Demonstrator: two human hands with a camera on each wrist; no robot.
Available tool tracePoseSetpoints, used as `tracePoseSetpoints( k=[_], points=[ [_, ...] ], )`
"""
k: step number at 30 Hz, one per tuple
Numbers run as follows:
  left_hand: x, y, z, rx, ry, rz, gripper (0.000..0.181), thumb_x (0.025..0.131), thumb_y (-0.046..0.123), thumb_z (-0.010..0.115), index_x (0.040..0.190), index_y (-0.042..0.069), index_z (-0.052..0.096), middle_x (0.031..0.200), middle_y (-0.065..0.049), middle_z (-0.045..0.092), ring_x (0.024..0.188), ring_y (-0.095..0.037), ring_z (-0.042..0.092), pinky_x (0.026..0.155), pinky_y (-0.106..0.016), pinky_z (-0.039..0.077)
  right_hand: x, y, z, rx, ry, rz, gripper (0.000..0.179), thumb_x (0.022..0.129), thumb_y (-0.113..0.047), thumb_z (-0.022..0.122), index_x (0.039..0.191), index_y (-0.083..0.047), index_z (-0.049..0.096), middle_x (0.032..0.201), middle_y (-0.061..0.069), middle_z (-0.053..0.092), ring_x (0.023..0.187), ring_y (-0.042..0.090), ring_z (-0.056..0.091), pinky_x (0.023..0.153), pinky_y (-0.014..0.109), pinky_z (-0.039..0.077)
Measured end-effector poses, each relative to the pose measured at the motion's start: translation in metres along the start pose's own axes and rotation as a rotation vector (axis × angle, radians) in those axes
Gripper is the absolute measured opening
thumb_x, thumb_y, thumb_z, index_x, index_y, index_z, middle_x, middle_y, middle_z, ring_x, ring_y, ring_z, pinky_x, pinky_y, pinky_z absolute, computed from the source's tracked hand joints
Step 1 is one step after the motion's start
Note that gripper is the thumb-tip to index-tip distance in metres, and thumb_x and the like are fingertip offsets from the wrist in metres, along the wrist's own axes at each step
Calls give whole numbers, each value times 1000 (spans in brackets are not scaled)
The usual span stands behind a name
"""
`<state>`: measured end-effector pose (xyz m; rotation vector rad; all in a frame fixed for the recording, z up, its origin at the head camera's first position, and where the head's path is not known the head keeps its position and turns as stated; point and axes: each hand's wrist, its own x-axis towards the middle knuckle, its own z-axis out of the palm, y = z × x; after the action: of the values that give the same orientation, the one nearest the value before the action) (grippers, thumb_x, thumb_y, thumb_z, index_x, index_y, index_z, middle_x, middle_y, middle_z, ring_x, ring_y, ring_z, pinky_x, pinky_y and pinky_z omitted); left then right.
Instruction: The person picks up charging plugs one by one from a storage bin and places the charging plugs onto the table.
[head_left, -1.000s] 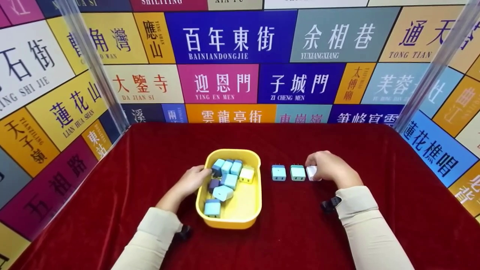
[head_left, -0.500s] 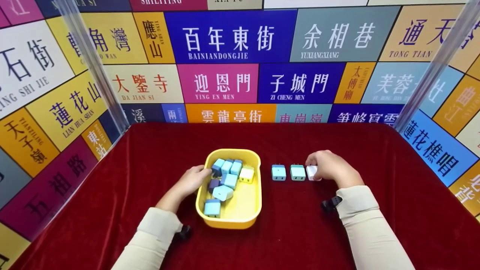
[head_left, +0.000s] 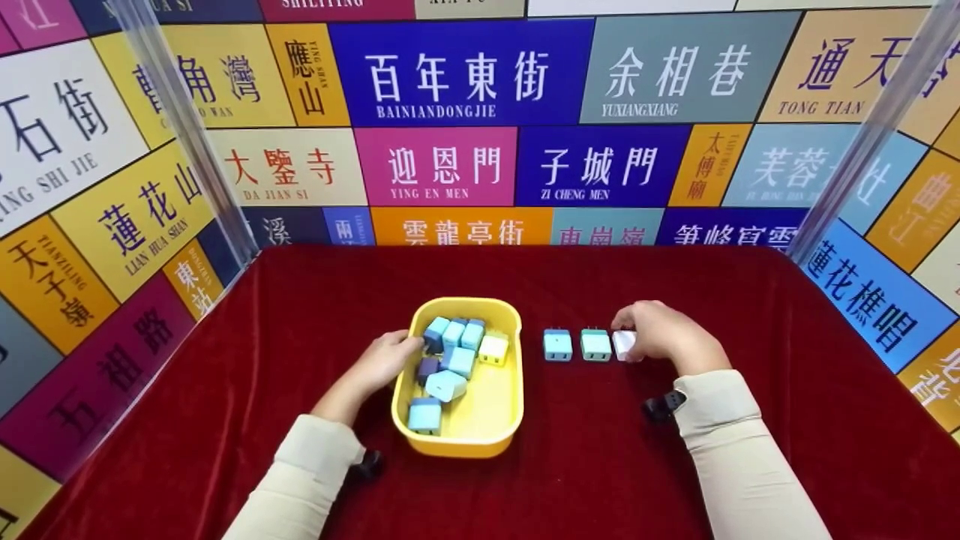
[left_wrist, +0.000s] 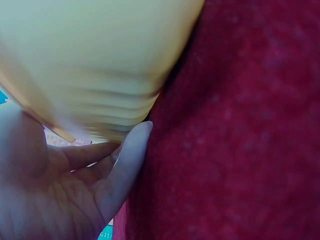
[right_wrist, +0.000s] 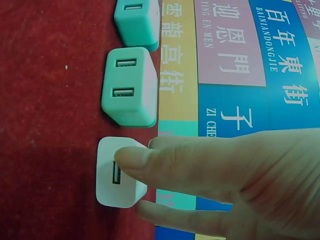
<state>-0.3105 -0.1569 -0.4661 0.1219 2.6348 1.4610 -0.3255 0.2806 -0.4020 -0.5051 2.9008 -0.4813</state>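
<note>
My right hand (head_left: 660, 330) pinches a white USB charger (right_wrist: 112, 192) at the right end of a short row on the cloth. In the right wrist view the thumb lies across its port face and other fingers are at its far side. Left of it in the row stand two teal USB chargers, a nearer one (head_left: 596, 346) and a blue-topped one (head_left: 557, 346), prongs facing away. My left hand (head_left: 382, 360) grips the left rim of a yellow bin (head_left: 517, 390). The left wrist view has the thumb (left_wrist: 131, 155) low against the bin's outer wall.
Inside the bin, several teal and dark blue chargers (head_left: 459, 363) lie jumbled on the left, with a pale charger (head_left: 493, 349), yellowish in the bin, at the right wall. Dark red velvet (head_left: 585, 465) covers the table. Sign-printed panels (head_left: 465, 75) and clear posts (head_left: 862, 142) enclose it.
</note>
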Motion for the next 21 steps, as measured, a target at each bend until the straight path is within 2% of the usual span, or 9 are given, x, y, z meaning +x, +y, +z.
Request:
tracePoseSetpoints(
  k=[5,10,15,21],
  points=[
    [0,0,0,-9,4,4,45,105,30,52,130,-3,68,114,-16,72,95,-23,72,84,-39,63,-2,-7,-3,-29,64,-10,39,83,-4,85,121,0,77,122,22,72,110,38,62,96,56,53],
    [0,0,-1,-7,0,-7,46,105,32,52,132,-2,67,116,-16,71,98,-23,71,87,-40,62,-5,-23,-7,-30,150,-19,34,88,-9,82,121,-3,77,132,22,66,123,42,60,104,60,50],
    [0,0,-1,-11,-8,-9,47,105,32,52,133,-3,66,117,-17,71,98,-24,72,86,-40,63,-5,-43,-9,-45,211,-54,32,90,-14,83,121,-6,78,135,17,64,122,40,62,104,59,52],
    [-1,1,-1,-11,-8,-5,47,105,31,51,133,-4,66,118,-18,71,100,-25,72,87,-41,63,-10,-62,-10,-71,236,-98,31,92,-17,83,121,-8,78,134,13,65,117,37,65,100,56,55]
  ],
)
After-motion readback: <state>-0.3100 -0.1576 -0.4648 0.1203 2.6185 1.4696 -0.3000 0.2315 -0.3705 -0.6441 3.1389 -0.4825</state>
